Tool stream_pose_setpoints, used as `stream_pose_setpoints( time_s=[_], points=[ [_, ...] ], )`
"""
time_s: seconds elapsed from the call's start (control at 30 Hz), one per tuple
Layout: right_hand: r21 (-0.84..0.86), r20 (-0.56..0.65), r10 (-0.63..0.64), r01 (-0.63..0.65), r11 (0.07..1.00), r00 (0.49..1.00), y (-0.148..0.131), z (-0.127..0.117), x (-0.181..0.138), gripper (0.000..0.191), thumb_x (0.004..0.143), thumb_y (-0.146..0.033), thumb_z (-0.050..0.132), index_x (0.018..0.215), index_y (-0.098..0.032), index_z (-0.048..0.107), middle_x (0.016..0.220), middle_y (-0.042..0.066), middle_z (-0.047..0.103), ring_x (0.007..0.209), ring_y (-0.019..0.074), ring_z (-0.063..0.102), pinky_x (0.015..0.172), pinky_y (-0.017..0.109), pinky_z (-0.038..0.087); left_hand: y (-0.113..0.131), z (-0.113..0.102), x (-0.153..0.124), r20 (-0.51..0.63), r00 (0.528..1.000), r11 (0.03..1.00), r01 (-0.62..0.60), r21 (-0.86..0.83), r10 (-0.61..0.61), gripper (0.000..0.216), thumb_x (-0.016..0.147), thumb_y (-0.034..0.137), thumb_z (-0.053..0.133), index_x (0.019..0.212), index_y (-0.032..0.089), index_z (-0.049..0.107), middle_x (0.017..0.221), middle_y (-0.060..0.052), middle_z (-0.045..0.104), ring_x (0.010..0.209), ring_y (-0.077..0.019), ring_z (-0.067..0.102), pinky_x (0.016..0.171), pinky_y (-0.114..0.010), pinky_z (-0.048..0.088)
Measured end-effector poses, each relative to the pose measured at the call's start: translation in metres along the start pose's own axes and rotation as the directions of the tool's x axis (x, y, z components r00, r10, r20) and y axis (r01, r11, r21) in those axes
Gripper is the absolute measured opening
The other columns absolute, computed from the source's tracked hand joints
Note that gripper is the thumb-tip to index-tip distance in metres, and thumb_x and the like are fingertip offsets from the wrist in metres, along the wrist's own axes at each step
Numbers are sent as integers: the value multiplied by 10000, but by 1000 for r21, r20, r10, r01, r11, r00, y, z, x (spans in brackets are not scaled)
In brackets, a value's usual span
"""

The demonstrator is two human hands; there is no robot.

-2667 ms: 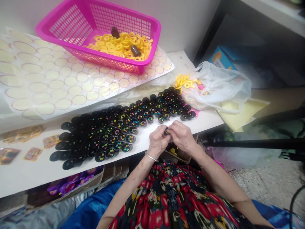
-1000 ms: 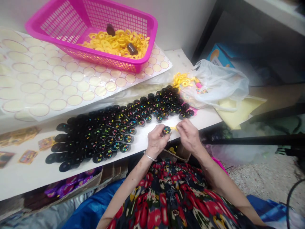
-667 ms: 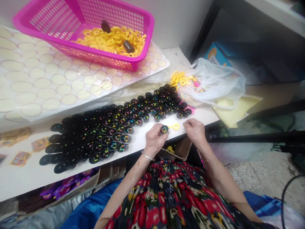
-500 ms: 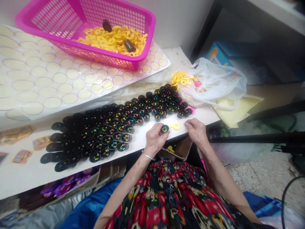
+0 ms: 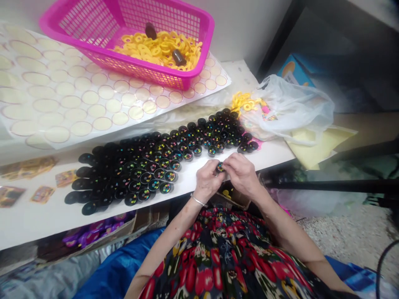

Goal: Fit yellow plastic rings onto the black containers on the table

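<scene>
Two hands meet at one small black cup point(image 5: 220, 167).
The left hand point(image 5: 209, 179) grasps its side, mouth upward; the right hand point(image 5: 241, 172) bunches its fingertips at the cup's right rim, though I can't tell what they grip.

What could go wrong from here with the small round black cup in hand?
The left hand holds the cup, right hand at its rim, by the front edge of the white table; a slip might drop it. If its multicoloured bits are loose (unclear), tilting could spill them. A knuckle might jostle the crowded black cups nearby.
</scene>
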State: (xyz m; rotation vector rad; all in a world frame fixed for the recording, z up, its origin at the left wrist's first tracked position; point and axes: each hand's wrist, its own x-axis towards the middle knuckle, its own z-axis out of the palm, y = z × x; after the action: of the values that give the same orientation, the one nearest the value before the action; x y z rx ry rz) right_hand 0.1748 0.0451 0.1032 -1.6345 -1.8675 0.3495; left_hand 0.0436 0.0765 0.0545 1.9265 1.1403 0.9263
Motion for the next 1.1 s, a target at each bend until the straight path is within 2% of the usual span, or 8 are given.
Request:
stream_pose_setpoints(
  time_s=[0.3, 0.5, 0.63, 0.7, 0.77, 0.9, 1.0, 1.1],
  points=[
    [-219, 134, 1, 28, 975, 991, -1, 3, 6, 202, 838, -167, 469, 698, -186, 613, 728, 60, 542, 750, 194, 458, 687, 317, 353, 1, -1, 1, 2, 1000, 1000, -9, -19, 9, 193, 664, 120, 524, 838, 181, 582, 709, 15, 528, 612, -98, 462, 578, -213, 377],
    [-311, 190, -58, 116, 943, 980, -12, 0, 13, 220, 797, -82, 452, 674, -178, 606, 713, 67, 532, 722, 192, 431, 648, 315, 332, -2, 0, 0, -2, 1000, 999, -17, -37, 17, 138, 680, 125, 531, 799, 179, 576, 687, 22, 504, 607, -95, 447, 574, -212, 369],
    [-63, 139, -33, 42, 997, 990, -4, -3, 10, 205, 825, -122, 467, 694, -181, 613, 706, 39, 534, 709, 166, 477, 654, 291, 377, 0, 0, 0, 4, 1000, 1000, -12, -26, 12, 130, 684, 140, 550, 805, 184, 574, 696, 27, 506, 603, -89, 448, 566, -204, 362],
    [126, 39, 35, -39, 991, 999, 6, -5, 3, 140, 832, -173, 498, 768, -185, 622, 727, 24, 544, 712, 152, 513, 655, 273, 405, 1, 0, 0, -7, 1000, 1000, -15, -24, 14, 121, 702, 174, 567, 822, 186, 580, 706, 26, 518, 596, -86, 453, 562, -201, 363],
    [200, -69, 143, -127, 971, 987, 17, -6, -8, 110, 831, -216, 516, 806, -186, 618, 739, 19, 548, 710, 149, 533, 650, 269, 421, 1, 0, 1, -20, 1000, 999, -19, -28, 18, 127, 709, 202, 587, 835, 182, 587, 719, 23, 534, 587, -81, 456, 560, -199, 366],
    [0, -120, 258, -260, 966, 958, 35, -3, -24, 204, 787, -318, 573, 935, -181, 607, 878, 56, 564, 824, 198, 538, 699, 310, 440, -3, 2, 1, -33, 999, 999, -9, -49, 7, 181, 694, 224, 623, 865, 173, 593, 733, 21, 548, 571, -72, 455, 546, -193, 368],
    [-195, -51, 238, -243, 950, 970, 38, 1, -25, 347, 778, -386, 572, 1053, -174, 575, 1026, 102, 544, 927, 246, 511, 743, 349, 439, -6, 4, 1, -52, 999, 999, 0, -49, -3, 240, 681, 238, 640, 909, 178, 593, 724, 27, 543, 562, -71, 451, 539, -192, 372],
    [-248, -22, 236, -234, 940, 972, 38, 3, -23, 271, 816, -377, 521, 985, -176, 589, 1001, 99, 542, 903, 238, 513, 733, 338, 433, -8, 5, 0, -60, 998, 999, 4, -33, -6, 273, 656, 215, 653, 921, 182, 598, 709, 34, 533, 554, -69, 444, 535, -194, 372]
  ],
)
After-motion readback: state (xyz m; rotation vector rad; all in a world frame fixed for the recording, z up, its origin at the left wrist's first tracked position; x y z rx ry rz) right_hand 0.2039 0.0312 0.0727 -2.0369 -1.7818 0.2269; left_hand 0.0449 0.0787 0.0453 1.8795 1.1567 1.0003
